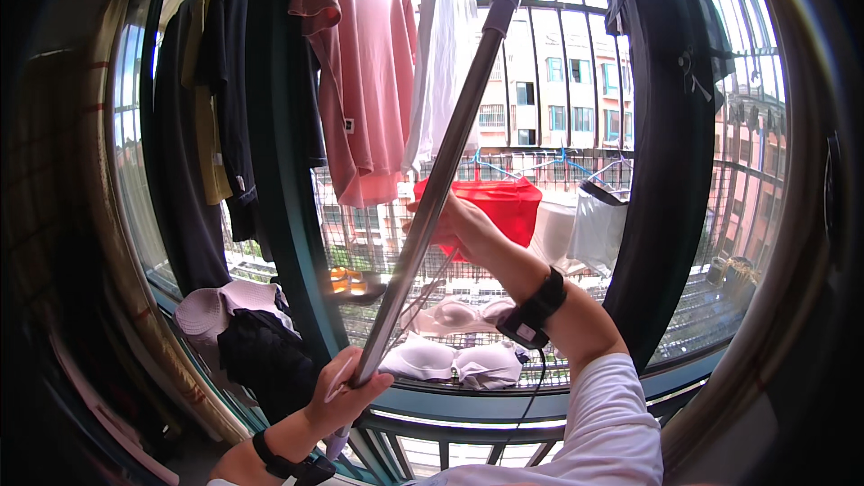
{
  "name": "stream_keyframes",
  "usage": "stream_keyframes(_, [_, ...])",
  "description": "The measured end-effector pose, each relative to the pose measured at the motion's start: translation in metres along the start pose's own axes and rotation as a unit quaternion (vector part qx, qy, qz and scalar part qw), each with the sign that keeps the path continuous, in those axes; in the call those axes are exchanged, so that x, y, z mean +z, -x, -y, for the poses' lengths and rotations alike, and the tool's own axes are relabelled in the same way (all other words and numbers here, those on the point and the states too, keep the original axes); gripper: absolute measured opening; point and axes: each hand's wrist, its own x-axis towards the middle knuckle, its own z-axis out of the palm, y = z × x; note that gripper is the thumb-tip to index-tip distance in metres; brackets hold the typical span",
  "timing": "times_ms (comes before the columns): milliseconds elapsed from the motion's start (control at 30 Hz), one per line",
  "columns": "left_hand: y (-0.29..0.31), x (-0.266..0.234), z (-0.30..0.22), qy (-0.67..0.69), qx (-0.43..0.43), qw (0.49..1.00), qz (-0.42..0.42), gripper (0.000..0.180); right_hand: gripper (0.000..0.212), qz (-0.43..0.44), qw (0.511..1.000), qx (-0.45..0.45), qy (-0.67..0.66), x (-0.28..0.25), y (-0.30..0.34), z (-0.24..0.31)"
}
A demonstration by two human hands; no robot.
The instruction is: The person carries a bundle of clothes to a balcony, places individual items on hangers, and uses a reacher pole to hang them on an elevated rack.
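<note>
A long metal pole (438, 182) slants across the middle, from low left to the top right. My left hand (345, 393) is closed round its lower part, with a thin pale loop showing at the fingers. Higher up, my right hand (457, 219) reaches behind the pole, its fingertips showing past the left side; the palm side is hidden. Thin pale lines, perhaps a hanger (432, 281), hang just below it. Beyond my right hand is a red garment (493, 202). A pink T-shirt (364, 63) hangs left of the pole.
Dark window frames (286, 171) stand on both sides, with a barred cage (562, 72) outside. Bras (427, 360) lie on the ledge mesh. Pale underwear (596, 229) hangs at right. Dark clothes (184, 144) hang at left, above a pale hat (220, 306).
</note>
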Motion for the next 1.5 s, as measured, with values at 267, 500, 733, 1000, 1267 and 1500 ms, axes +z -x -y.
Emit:
stream_keyframes(267, [-0.063,0.036,-0.021,0.118,-0.033,0.992,0.014,0.026,0.068,-0.146,0.946,-0.223,0.183,-0.042,0.055,0.032])
stream_keyframes(500, [-0.085,0.057,-0.014,0.142,-0.032,0.989,-0.016,0.026,0.066,-0.151,0.819,-0.202,0.516,0.004,0.059,0.043])
stream_keyframes(733, [-0.085,0.081,0.005,-0.03,0.068,0.994,-0.081,0.036,0.03,-0.121,0.984,-0.129,0.006,0.037,0.023,0.016])
stream_keyframes(1000, [-0.071,0.079,-0.018,-0.099,0.073,0.987,-0.106,0.022,0.025,-0.092,0.983,-0.15,-0.053,0.046,0.03,0.016])
stream_keyframes(1267, [-0.062,0.079,-0.027,-0.132,0.077,0.983,-0.099,0.017,0.023,-0.087,0.984,-0.141,-0.067,0.05,0.036,0.017])
stream_keyframes(1500, [-0.054,0.079,-0.028,-0.144,0.103,0.978,-0.112,0.016,0.023,-0.06,0.984,-0.156,-0.064,0.056,0.041,0.016])
